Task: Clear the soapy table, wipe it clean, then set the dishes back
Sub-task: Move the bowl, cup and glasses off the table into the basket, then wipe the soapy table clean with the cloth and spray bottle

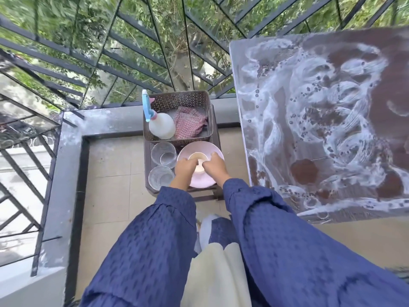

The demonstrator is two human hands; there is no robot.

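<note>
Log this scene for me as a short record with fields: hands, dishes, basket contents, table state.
hands: left hand and right hand both grip the small bowl
dishes: bowl sits on pink plate; two glasses left of it
storage: basket holds spray bottle, checked cloth
surface: table covered in soap foam

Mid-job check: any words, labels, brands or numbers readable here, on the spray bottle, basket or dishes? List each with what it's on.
None can be read.
Spray bottle: plain white body, blue head, no label visible.
Basket, glasses, pink plate: unmarked.
Bowl, gripped by left hand and right hand: no print visible.
Soapy table: only foam swirls.
</note>
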